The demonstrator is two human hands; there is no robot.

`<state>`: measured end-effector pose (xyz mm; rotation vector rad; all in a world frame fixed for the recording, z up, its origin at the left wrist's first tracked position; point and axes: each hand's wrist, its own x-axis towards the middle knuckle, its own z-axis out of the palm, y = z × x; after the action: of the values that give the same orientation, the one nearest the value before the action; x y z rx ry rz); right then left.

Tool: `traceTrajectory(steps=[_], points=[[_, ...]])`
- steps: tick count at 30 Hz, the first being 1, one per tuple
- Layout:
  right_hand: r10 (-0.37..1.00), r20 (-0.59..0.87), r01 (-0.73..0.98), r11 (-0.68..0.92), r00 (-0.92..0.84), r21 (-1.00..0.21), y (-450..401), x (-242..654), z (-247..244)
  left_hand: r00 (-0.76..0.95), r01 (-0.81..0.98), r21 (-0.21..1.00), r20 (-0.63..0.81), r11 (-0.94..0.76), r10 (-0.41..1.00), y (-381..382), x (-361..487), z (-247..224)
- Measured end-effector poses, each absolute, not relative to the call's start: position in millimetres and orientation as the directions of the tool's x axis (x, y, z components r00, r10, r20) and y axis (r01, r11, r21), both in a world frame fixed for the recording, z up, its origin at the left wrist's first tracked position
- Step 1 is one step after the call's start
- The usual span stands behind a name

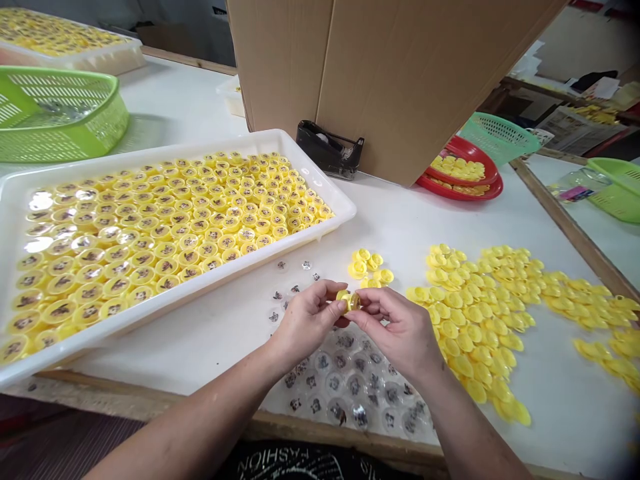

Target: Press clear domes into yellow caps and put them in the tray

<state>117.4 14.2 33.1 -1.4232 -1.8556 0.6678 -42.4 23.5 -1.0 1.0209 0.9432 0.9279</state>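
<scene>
My left hand (pixel 311 319) pinches a small yellow cup (pixel 343 296) from the left. A clear printed disc (pixel 354 302) stands against the cup's right side, between the thumb and fingers of my right hand (pixel 400 328). Below both hands, clear discs with small dark pictures (pixel 355 385) are spread on the white table. Several loose yellow cups (pixel 369 263) lie just beyond my hands, and a wide spread of yellow pieces (pixel 473 320) reaches to the right. At the left, a white tray (pixel 320 233) holds rows of yellow cups with pictured tops.
A tall cardboard box (pixel 380 80) stands at the back, with a black tape dispenser (pixel 330 149) before it. Red plates (pixel 463 193) and a green basket (pixel 501 133) are behind at the right. A green basket (pixel 107 117) and another filled tray (pixel 107 60) are at the left.
</scene>
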Motion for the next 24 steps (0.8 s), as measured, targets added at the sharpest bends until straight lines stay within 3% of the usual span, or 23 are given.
traceTrajectory(steps=[7,13,19,21,24], points=[[0.937,0.281,0.657,0.345,-0.205,-0.670,12,116,36,0.294,-0.194,0.951,-0.176,0.239,0.939,23,-41,-4],[0.873,0.386,0.734,0.469,-0.299,-0.492,12,115,37,0.316,-0.311,0.908,-0.181,0.282,0.931,21,-39,-1],[0.839,0.474,0.801,0.466,-0.266,-0.375,6,108,31,0.404,-0.327,0.888,-0.178,0.324,0.897,20,-42,6],[0.847,0.465,0.791,0.461,-0.258,-0.402,5,106,29,0.384,-0.342,0.881,-0.187,0.327,0.904,22,-42,7],[0.910,0.365,0.713,0.388,-0.195,-0.585,8,109,26,0.359,-0.356,0.873,-0.201,0.333,0.911,25,-44,7]])
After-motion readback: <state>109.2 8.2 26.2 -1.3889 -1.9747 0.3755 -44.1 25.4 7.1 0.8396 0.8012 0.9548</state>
